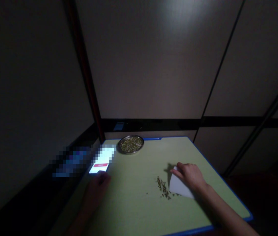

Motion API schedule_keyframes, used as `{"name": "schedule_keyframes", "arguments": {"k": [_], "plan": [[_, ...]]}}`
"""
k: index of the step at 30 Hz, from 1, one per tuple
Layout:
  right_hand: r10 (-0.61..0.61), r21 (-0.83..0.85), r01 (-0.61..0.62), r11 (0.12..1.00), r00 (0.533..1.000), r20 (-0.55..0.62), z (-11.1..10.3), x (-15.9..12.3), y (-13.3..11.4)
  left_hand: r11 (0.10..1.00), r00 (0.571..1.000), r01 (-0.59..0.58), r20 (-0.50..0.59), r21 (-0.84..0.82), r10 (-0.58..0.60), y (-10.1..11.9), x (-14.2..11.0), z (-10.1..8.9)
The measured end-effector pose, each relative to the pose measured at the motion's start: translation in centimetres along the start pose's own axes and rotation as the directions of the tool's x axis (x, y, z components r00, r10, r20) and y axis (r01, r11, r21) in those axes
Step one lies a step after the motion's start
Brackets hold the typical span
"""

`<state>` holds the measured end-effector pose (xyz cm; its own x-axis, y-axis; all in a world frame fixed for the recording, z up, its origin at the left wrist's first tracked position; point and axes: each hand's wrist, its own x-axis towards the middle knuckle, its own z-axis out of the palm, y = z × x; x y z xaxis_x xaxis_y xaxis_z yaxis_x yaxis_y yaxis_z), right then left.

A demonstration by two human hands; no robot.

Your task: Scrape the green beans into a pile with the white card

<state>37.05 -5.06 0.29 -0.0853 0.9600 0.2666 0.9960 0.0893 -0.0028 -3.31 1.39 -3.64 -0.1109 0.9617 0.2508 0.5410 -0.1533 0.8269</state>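
Observation:
On the right of the table, my right hand (190, 173) is closed on the top edge of a white piece of paper or thin card (179, 186), which stands tilted with its lower edge at the tabletop. Just left of it lies a loose strip of small greenish-brown beans or seeds (163, 188), with several grains along the paper's bottom edge. My left hand (99, 183), dim in shadow, has its fingers curled in beside the near end of a lit phone (99, 168); nothing shows in it.
A round steel plate (143, 146) holding many similar grains stands at the table's far left. The pale green table (131, 209) has a blue rim. Behind it rise cabinet panels (148, 65). A blurred, pixelated dark patch (71, 162) lies left of the phone.

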Motion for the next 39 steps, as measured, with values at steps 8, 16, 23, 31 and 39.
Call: {"name": "schedule_keyframes", "arguments": {"k": [8, 16, 23, 31, 39], "plan": [[-0.014, 0.011, 0.014, 1.0, 1.0, 0.006, 0.1, -1.3, -0.1, 0.999, 1.0, -0.001, 0.013, 0.05, 0.0, -1.0, 0.4, 0.0], [-0.001, 0.041, 0.0, 0.999, 1.0, 0.016, -0.4, -2.7, -0.9, 0.998, 1.0, -0.022, 0.015, 0.059, 0.021, -0.6, 0.3, -0.2], [-0.009, 0.053, 0.007, 0.999, 0.999, 0.033, -0.7, -3.8, -2.1, 0.996, 1.0, -0.018, 0.027, 0.089, 0.016, -0.5, 0.3, -0.3], [-0.068, 0.034, 0.067, 0.997, 0.997, 0.038, -1.3, -4.2, -3.5, 0.997, 0.999, -0.031, 0.034, 0.077, 0.029, 0.0, 0.1, -0.3], [-0.134, 0.046, 0.132, 0.99, 0.99, 0.039, -1.4, -4.0, -5.5, 0.995, 0.998, -0.058, 0.021, 0.085, 0.057, -0.2, 0.2, 0.0]]}}
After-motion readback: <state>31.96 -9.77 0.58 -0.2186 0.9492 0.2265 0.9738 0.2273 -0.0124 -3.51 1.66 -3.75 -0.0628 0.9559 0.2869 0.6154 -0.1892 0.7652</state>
